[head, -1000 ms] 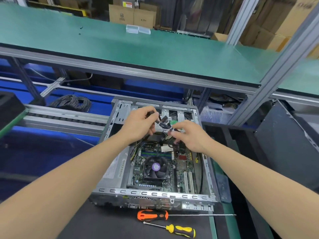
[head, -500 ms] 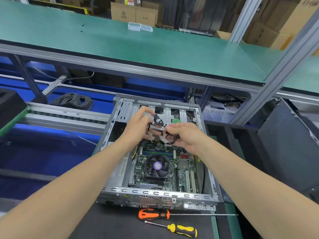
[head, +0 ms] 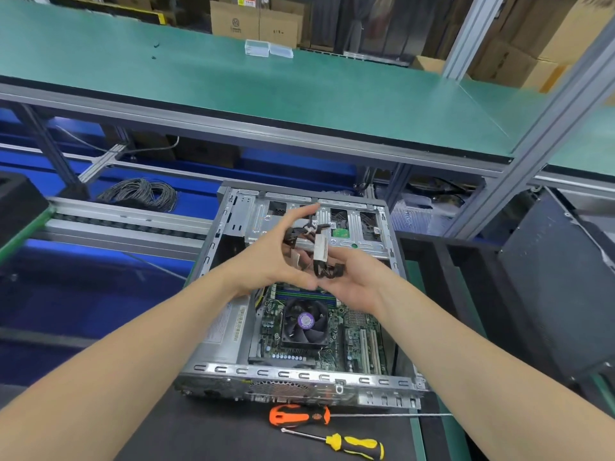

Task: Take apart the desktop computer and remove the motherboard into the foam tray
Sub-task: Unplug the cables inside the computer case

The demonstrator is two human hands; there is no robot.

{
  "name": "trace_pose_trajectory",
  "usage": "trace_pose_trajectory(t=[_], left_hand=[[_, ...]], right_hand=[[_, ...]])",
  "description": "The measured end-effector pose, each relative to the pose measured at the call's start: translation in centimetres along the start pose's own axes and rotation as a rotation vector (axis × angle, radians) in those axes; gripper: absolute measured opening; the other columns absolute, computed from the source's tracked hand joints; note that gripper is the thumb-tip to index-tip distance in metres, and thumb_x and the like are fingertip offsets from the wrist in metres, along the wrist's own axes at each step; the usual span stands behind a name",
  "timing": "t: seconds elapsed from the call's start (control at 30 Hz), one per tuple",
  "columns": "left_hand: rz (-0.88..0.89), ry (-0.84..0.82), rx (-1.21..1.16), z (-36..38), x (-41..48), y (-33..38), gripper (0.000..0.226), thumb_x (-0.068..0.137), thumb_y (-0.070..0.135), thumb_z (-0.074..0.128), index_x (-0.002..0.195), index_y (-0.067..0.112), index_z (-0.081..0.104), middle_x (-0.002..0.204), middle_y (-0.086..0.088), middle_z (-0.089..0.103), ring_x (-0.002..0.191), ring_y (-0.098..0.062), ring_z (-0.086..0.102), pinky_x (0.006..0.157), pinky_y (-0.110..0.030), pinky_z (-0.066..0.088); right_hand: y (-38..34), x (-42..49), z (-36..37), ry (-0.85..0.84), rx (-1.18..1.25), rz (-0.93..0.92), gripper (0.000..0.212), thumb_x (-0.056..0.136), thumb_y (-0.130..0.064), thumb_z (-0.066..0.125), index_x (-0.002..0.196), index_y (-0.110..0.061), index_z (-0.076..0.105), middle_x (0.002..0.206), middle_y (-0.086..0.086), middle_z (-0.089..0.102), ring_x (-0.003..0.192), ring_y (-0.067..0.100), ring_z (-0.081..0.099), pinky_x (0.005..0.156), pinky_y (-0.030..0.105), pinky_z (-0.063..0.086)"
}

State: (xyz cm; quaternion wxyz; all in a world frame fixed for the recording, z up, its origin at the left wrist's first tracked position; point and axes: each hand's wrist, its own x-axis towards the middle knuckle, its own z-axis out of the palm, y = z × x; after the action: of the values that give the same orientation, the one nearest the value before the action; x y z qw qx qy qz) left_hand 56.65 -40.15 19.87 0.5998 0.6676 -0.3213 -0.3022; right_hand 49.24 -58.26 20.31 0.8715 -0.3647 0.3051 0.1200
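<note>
Desktop computer case (head: 293,375) lies open side up on a black mat (head: 199,434), its perforated metal end panel nearest the camera. The motherboard (head: 357,341) sits inside the case, in the near right part of the chassis floor, with the black cooler fan (head: 306,322) on top of it; it is not in any tray. Above the far end of the board, both hands hold a bundle of black cables (head: 319,252) carrying a white label. Left hand (head: 266,261): fingers curled round the upper part of the bundle, index finger arched over it. Right hand (head: 357,282): palm turned upward, fingers closed on the lower connectors of the same bundle. The two hands touch at the thumbs. Behind them stands the metal drive cage (head: 352,224) at the far end of the case. On the mat, just in front of the case, lie an orange-handled screwdriver (head: 299,416) and, nearer, a yellow-handled screwdriver (head: 356,445), close together but apart. A coil of grey wire (head: 143,194) lies well to the left, under the green shelf (head: 266,94).
</note>
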Motion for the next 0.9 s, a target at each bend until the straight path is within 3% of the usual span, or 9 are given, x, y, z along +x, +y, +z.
trace_pose_trajectory(t=[0.13, 0.23, 0.33, 0.43, 0.5, 0.63, 0.7, 0.8, 0.9], left_hand=[[0.067, 0.267, 0.073, 1.9, 0.9, -0.1, 0.072, 0.064, 0.037, 0.097, 0.126, 0.04, 0.061, 0.116, 0.006, 0.07, 0.085, -0.021, 0.071, 0.087, -0.046, 0.06], [0.047, 0.379, -0.015, 1.8, 1.5, -0.9, 0.051, 0.07, 0.03, 0.094, 0.112, 0.03, 0.065, 0.111, -0.003, 0.072, 0.089, -0.031, 0.072, 0.085, -0.049, 0.059], [0.034, 0.504, -0.105, 1.2, 2.0, -1.4, 0.035, 0.079, 0.009, 0.087, 0.103, 0.026, 0.068, 0.101, -0.013, 0.073, 0.082, -0.025, 0.07, 0.079, -0.053, 0.06], [0.038, 0.658, -0.168, 0.4, 2.1, -1.6, 0.032, 0.08, 0.008, 0.086, 0.1, 0.026, 0.069, 0.099, -0.011, 0.071, 0.08, -0.032, 0.073, 0.074, -0.052, 0.062], [0.046, 0.687, -0.146, -0.2, 2.1, -1.8, 0.032, 0.08, 0.011, 0.087, 0.101, 0.027, 0.069, 0.104, -0.015, 0.071, 0.087, -0.039, 0.074, 0.074, -0.058, 0.063], [0.079, 0.708, -0.164, -0.2, 2.1, -2.3, 0.031, 0.08, 0.01, 0.087, 0.101, 0.024, 0.069, 0.107, -0.023, 0.069, 0.092, -0.045, 0.072, 0.072, -0.063, 0.061], [0.087, 0.709, -0.185, -0.2, 2.2, -2.4, 0.031, 0.08, 0.008, 0.087, 0.1, 0.023, 0.07, 0.107, -0.023, 0.068, 0.091, -0.044, 0.072, 0.072, -0.062, 0.061], [0.088, 0.71, -0.223, -0.3, 2.1, -2.5, 0.031, 0.079, 0.006, 0.087, 0.098, 0.024, 0.071, 0.102, -0.014, 0.068, 0.09, -0.041, 0.072, 0.074, -0.062, 0.061], [0.088, 0.695, -0.236, -0.4, 2.1, -2.7, 0.031, 0.078, 0.006, 0.088, 0.097, 0.025, 0.071, 0.095, -0.004, 0.069, 0.082, -0.03, 0.072, 0.074, -0.059, 0.062]], right_hand=[[0.3, 0.1, 0.0, -0.034, 0.012, 0.023, 0.029, 0.107, -0.006, 0.051, 0.13, 0.01, 0.061, 0.132, 0.025, 0.066, 0.119, 0.036, 0.069, 0.102, 0.047, 0.057], [0.6, -0.1, -0.6, -0.019, 0.12, 0.052, 0.032, 0.108, -0.017, 0.052, 0.122, 0.011, 0.054, 0.129, 0.031, 0.061, 0.12, 0.042, 0.064, 0.1, 0.056, 0.055], [0.8, -0.1, -1.5, 0.072, 0.053, 0.035, 0.038, 0.11, -0.023, 0.045, 0.13, 0.008, 0.051, 0.129, 0.028, 0.064, 0.116, 0.044, 0.066, 0.085, 0.058, 0.06], [1.3, 0.4, -2.9, 0.311, -0.249, -0.096, 0.028, 0.108, -0.009, 0.044, 0.123, 0.006, 0.062, 0.109, 0.022, 0.072, 0.097, 0.032, 0.071, 0.076, 0.039, 0.064], [2.0, 0.8, -4.0, 0.435, -0.611, -0.205, 0.029, 0.105, 0.0, 0.044, 0.119, 0.002, 0.069, 0.106, 0.014, 0.07, 0.095, 0.026, 0.067, 0.085, 0.037, 0.061], [2.7, 2.6, -5.0, 0.426, -1.367, -0.331, 0.035, 0.106, -0.008, 0.046, 0.134, -0.013, 0.066, 0.134, 0.009, 0.066, 0.112, 0.027, 0.065, 0.082, 0.025, 0.053], [2.9, 4.3, -4.7, 0.372, -1.546, -0.297, 0.037, 0.107, -0.014, 0.049, 0.142, -0.009, 0.058, 0.139, 0.014, 0.062, 0.118, 0.031, 0.062, 0.089, 0.027, 0.049], [3.1, 6.1, -4.4, 0.432, -1.683, -0.312, 0.028, 0.108, -0.021, 0.049, 0.12, -0.001, 0.064, 0.116, 0.02, 0.068, 0.098, 0.033, 0.062, 0.075, 0.031, 0.046], [3.0, 7.2, -4.8, 0.467, -1.763, -0.341, 0.035, 0.108, -0.034, 0.051, 0.111, -0.004, 0.069, 0.106, 0.017, 0.072, 0.103, 0.034, 0.067, 0.074, 0.032, 0.045]])
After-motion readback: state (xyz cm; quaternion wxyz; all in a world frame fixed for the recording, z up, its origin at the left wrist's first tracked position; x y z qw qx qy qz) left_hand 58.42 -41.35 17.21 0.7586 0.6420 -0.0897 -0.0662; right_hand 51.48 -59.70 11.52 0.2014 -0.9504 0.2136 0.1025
